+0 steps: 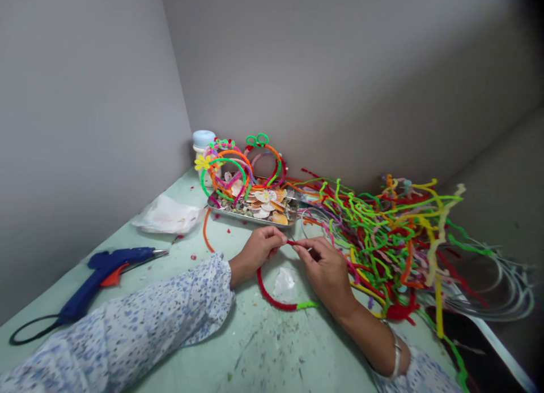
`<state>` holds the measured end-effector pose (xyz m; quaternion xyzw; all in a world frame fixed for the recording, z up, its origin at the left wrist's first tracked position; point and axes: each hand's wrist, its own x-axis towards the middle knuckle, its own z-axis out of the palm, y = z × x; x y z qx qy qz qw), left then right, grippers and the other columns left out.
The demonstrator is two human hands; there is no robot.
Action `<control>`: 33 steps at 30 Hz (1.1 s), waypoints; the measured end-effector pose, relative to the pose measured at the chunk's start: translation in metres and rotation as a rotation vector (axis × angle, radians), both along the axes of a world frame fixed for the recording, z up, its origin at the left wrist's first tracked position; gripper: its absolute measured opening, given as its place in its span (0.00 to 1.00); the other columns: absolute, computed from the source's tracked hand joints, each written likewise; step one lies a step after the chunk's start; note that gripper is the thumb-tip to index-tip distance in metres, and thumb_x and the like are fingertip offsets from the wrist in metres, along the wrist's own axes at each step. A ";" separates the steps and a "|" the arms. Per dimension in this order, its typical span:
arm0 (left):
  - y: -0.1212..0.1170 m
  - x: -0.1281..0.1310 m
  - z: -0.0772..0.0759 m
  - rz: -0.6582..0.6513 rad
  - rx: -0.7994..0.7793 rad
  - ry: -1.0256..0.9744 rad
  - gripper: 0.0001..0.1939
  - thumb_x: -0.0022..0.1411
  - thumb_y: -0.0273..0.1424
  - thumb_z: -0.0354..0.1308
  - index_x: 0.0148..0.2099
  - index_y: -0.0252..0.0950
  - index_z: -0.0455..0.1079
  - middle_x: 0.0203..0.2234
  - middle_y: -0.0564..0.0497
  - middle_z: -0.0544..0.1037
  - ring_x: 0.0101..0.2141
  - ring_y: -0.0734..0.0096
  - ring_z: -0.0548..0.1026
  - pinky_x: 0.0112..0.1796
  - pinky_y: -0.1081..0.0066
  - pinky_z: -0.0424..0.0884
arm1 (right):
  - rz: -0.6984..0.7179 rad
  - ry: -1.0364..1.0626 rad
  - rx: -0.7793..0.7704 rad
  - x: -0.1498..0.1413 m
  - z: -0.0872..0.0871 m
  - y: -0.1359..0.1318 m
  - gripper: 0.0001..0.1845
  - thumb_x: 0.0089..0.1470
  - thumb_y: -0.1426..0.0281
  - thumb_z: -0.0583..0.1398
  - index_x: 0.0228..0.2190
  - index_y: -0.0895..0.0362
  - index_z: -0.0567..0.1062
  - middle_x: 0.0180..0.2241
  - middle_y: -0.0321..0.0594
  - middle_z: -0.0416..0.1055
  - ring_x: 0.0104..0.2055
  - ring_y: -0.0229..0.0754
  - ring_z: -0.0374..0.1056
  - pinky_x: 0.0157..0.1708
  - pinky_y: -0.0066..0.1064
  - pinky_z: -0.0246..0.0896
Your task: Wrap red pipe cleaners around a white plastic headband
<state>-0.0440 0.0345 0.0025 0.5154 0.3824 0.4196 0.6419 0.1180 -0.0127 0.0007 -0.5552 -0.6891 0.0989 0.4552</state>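
Observation:
Between my hands a short stretch of red pipe cleaner (291,242) shows. My left hand (264,247) pinches its left end with thumb and forefinger. On the other side, the closed fingertips of my right hand (322,264) grip it too. Below them curves a hoop (276,302) covered in red fuzz, with a bright green part at its right. Its upper left end passes behind my left hand and its right end behind my right wrist, so I cannot tell whether it joins the pinched piece. A clear, crumpled scrap of plastic (284,284) lies inside the curve.
A blue glue gun (91,285) lies at left, near a white plastic bag (168,214). Behind my hands, a metal tray (255,218) holds shells and several fuzzy headbands (232,155). A pale-capped bottle (204,138) stands behind it. Tangled pipe cleaners (374,223) heap at right.

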 end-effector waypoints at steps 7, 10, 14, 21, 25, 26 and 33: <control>-0.002 0.000 0.003 -0.005 -0.021 0.024 0.06 0.51 0.31 0.58 0.27 0.34 0.66 0.12 0.60 0.61 0.13 0.83 0.54 0.18 0.77 0.48 | -0.024 0.169 -0.244 -0.001 0.001 0.002 0.12 0.54 0.60 0.59 0.31 0.55 0.76 0.28 0.38 0.73 0.27 0.40 0.66 0.28 0.30 0.59; -0.002 0.000 0.005 0.001 -0.021 0.045 0.06 0.51 0.31 0.58 0.27 0.34 0.66 0.12 0.60 0.61 0.13 0.83 0.55 0.18 0.77 0.48 | -0.018 0.256 -0.345 -0.001 0.002 0.002 0.13 0.53 0.59 0.59 0.31 0.55 0.76 0.23 0.36 0.72 0.23 0.39 0.64 0.24 0.29 0.57; -0.002 0.000 0.005 0.007 -0.028 0.046 0.06 0.50 0.31 0.58 0.27 0.34 0.66 0.12 0.60 0.61 0.14 0.83 0.55 0.18 0.77 0.48 | -0.012 0.321 -0.408 -0.002 0.002 0.003 0.14 0.51 0.58 0.59 0.31 0.56 0.76 0.19 0.34 0.69 0.20 0.38 0.62 0.20 0.28 0.55; -0.001 0.000 0.003 -0.001 -0.014 0.031 0.06 0.52 0.31 0.58 0.28 0.34 0.66 0.12 0.60 0.61 0.14 0.83 0.55 0.17 0.77 0.48 | -0.054 0.129 -0.184 -0.002 0.000 0.001 0.13 0.53 0.59 0.59 0.32 0.56 0.77 0.30 0.39 0.74 0.27 0.40 0.66 0.29 0.31 0.59; -0.001 0.000 0.002 -0.001 -0.016 0.019 0.06 0.52 0.31 0.58 0.28 0.34 0.66 0.12 0.60 0.61 0.13 0.83 0.55 0.17 0.77 0.49 | -0.051 0.038 -0.105 -0.002 0.000 0.000 0.12 0.54 0.61 0.59 0.31 0.56 0.78 0.30 0.40 0.73 0.29 0.40 0.66 0.31 0.30 0.59; -0.001 0.000 0.002 -0.001 -0.014 0.020 0.06 0.52 0.31 0.58 0.28 0.34 0.66 0.12 0.60 0.61 0.13 0.83 0.55 0.17 0.77 0.49 | -0.051 0.035 -0.099 -0.002 0.000 0.000 0.12 0.54 0.61 0.59 0.31 0.57 0.77 0.30 0.40 0.72 0.29 0.40 0.66 0.31 0.30 0.59; -0.002 0.000 0.004 0.006 -0.020 0.037 0.06 0.51 0.30 0.58 0.27 0.34 0.65 0.12 0.60 0.61 0.14 0.83 0.55 0.17 0.77 0.48 | -0.024 0.209 -0.327 -0.002 0.002 0.001 0.15 0.53 0.57 0.58 0.30 0.56 0.76 0.22 0.36 0.71 0.24 0.39 0.63 0.26 0.30 0.56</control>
